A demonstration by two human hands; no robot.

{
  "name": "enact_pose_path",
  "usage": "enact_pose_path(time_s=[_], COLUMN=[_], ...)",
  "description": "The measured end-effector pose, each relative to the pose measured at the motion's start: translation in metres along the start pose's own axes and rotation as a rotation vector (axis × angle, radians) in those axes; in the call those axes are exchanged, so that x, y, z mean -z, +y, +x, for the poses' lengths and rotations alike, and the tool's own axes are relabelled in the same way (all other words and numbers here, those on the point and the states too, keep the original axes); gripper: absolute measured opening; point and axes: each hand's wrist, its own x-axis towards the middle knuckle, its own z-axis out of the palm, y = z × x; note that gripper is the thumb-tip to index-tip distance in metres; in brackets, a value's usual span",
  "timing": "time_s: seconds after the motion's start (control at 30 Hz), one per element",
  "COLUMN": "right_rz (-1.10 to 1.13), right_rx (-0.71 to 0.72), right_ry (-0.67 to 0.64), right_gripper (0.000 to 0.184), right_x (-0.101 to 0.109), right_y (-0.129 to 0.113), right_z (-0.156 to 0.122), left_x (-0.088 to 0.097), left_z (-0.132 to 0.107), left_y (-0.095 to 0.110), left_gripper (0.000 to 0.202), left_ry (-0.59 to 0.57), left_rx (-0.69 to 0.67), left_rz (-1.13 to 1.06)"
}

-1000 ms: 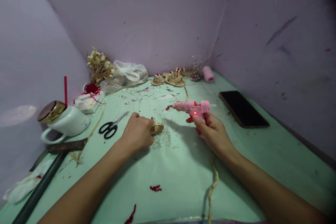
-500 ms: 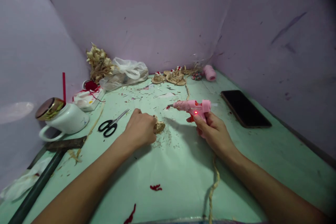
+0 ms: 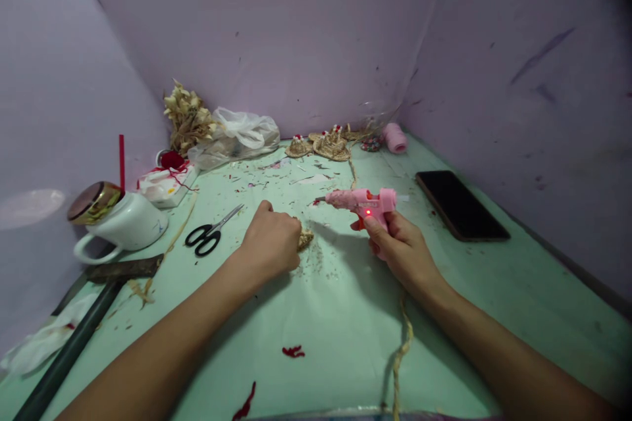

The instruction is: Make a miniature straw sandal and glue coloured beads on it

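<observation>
Left hand (image 3: 274, 240) shifting rightward, gripping straw piece (image 3: 306, 239), likely unfinished; right hand (image 3: 405, 247) clasping glue gun (image 3: 363, 200); trimmed hats (image 3: 332, 147) beyond looking done.

The glue gun (image 3: 363, 199) is showing pink plastic, roughened toward the front. The scissors (image 3: 216, 230) are combining bright metal with black plastic. The mug (image 3: 132, 223) is looking smooth and glossy, the bag (image 3: 247, 133) crinkled plastic. The half-hidden woven piece (image 3: 306, 239) is looking rough, possibly straw.

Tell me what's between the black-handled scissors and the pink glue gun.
In the head view, between the scissors and the glue gun are the left hand, the small woven piece it grips and some scattered crumbs. The hand partly hides the piece.
</observation>
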Motion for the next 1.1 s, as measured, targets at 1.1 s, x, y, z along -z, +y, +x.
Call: enact_pose_path(time_s=[1.1], right_rz=[0.047], right_rx=[0.02], right_ry=[-0.058], right_gripper=[0.033], right_x=[0.006], right_y=[-0.003], right_z=[-0.009], left_x=[-0.013], left_z=[-0.01], left_y=[-0.04], left_gripper=[0.018], left_ry=[-0.141], left_rx=[0.224], left_rz=[-0.498])
